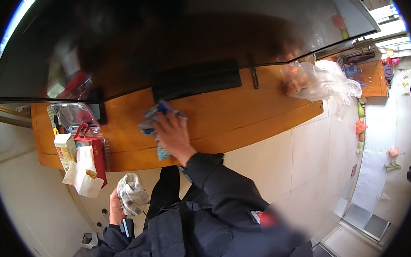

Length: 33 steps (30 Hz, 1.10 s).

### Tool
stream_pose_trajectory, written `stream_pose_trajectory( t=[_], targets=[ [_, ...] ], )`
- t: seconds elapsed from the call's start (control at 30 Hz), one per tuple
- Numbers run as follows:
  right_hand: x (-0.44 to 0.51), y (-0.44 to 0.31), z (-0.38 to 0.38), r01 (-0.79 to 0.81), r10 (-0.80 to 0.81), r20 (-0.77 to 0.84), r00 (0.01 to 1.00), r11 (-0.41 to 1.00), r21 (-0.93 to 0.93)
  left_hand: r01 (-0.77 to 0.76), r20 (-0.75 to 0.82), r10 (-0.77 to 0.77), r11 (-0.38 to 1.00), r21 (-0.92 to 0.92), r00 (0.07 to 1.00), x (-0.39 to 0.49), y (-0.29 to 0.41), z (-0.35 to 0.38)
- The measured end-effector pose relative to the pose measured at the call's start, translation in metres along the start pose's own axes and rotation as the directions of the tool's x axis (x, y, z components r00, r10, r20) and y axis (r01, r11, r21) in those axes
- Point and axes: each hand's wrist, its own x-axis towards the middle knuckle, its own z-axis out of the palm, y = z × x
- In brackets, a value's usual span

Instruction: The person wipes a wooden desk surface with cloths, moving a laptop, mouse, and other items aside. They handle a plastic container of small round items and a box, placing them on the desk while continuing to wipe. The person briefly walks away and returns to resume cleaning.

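My right hand presses a crumpled blue and grey patterned cloth flat against the wooden cabinet top. A light teal corner of cloth sticks out below the palm, near the front edge. Down at the left, off the cabinet, my left hand holds a bunched white and grey checked cloth. The fingers of that hand are mostly hidden behind the cloth. Just beyond my right hand lies the black base of a large television.
Clear plastic boxes, a red carton, a cream carton and white tissue paper crowd the left end. A black pen-like object lies right of the base. A plastic bag holding round orange-brown items rests at the right end.
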Motion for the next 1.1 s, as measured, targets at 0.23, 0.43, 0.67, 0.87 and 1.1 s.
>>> stream_pose_trajectory(
  t=[0.23,0.43,0.67,0.87,1.1],
  targets=[
    [-0.088,0.177,-0.089,-0.260,0.226,-0.152,0.962,0.927,-0.269,-0.059,0.140,0.057,0.998,0.013,0.989,0.001,0.007,0.085],
    [-0.158,0.291,-0.138,-0.475,0.364,-0.323,0.873,0.784,-0.400,-0.514,0.173,0.493,0.851,0.109,0.853,0.037,0.004,0.123],
    [-0.167,0.301,-0.128,-0.550,0.431,-0.364,0.826,0.759,-0.349,-0.452,0.329,0.894,-0.169,0.876,0.304,0.166,-0.034,0.157],
    [-0.168,0.303,-0.127,-0.553,0.454,-0.328,0.829,0.756,-0.352,-0.353,0.673,0.593,-0.575,0.738,0.441,0.183,-0.098,0.276],
    [-0.165,0.304,-0.130,-0.530,0.435,-0.314,0.844,0.764,-0.368,-0.728,0.925,0.356,-0.600,0.333,0.130,0.129,-0.170,0.353]
  ],
)
